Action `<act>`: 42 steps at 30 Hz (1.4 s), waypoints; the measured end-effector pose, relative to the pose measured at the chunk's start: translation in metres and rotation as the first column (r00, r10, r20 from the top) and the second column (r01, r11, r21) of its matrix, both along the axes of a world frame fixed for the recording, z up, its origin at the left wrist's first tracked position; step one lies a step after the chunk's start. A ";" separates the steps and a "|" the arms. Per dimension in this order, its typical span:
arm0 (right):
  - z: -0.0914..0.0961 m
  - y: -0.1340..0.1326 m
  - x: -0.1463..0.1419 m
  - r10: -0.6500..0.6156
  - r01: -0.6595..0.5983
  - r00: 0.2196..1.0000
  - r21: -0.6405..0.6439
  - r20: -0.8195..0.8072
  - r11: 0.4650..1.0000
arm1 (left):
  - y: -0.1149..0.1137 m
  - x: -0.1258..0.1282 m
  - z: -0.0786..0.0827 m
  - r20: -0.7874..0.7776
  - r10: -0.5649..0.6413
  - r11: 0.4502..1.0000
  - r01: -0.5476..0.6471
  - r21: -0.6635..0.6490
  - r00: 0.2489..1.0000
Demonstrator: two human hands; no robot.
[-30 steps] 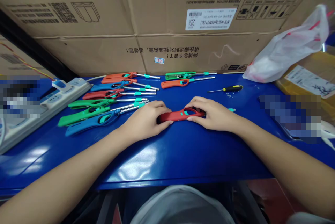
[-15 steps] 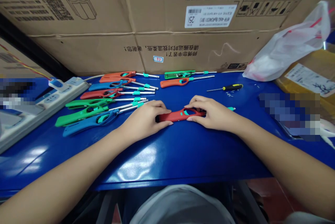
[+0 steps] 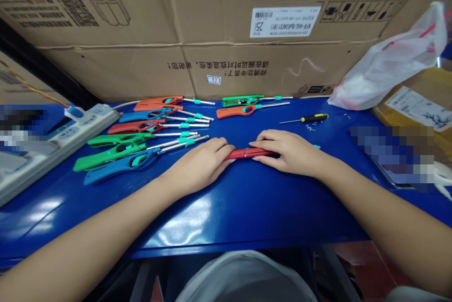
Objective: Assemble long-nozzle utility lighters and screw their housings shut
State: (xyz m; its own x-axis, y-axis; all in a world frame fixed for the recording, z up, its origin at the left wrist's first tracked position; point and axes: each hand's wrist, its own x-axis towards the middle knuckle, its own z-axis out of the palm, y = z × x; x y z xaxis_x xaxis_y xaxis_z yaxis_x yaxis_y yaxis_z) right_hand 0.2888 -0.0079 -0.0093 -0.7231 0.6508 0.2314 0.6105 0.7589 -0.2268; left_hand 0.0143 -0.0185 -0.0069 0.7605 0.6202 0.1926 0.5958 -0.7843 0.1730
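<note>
A red long-necked gas lighter [image 3: 246, 153] lies crosswise between my hands, with its narrow edge facing up. My left hand [image 3: 206, 163] is closed on the handle end. Around the other end, near the trigger part, my right hand [image 3: 282, 152] is closed too and hides most of the metal neck; a bit of turquoise shows past it. To the left, several lighters rest in a row, among them a blue lighter [image 3: 106, 170] and a green lighter [image 3: 95, 159]. Behind my hands lie an orange lighter [image 3: 229, 111] and a green lighter [image 3: 236, 101] with its inner parts showing.
A black and yellow screwdriver [image 3: 314, 118] lies beyond my right hand, with small white bits beside it. A white power strip [image 3: 67, 134] runs along the left. A big cardboard box [image 3: 134, 66] stands behind the blue table [image 3: 169, 226]. A plastic bag [image 3: 388, 66] sits at right.
The red lighter has been rolled from its broad side onto its narrow edge. My left hand has shifted slightly right along the handle; the right hand has barely moved.
</note>
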 end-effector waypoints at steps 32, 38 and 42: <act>0.012 0.000 0.011 -0.045 0.023 0.988 0.148 0.146 0.989 | 0.007 -0.004 0.001 -0.046 0.005 0.999 -0.003 0.039 0.999; 0.011 0.000 0.011 -0.034 0.012 0.989 0.153 0.147 0.988 | 0.005 -0.003 0.001 -0.012 -0.006 1.000 0.006 -0.002 1.000; 0.012 0.000 0.011 -0.040 0.018 0.991 0.167 0.128 0.986 | 0.003 -0.003 0.003 0.022 0.010 0.999 -0.009 -0.040 1.000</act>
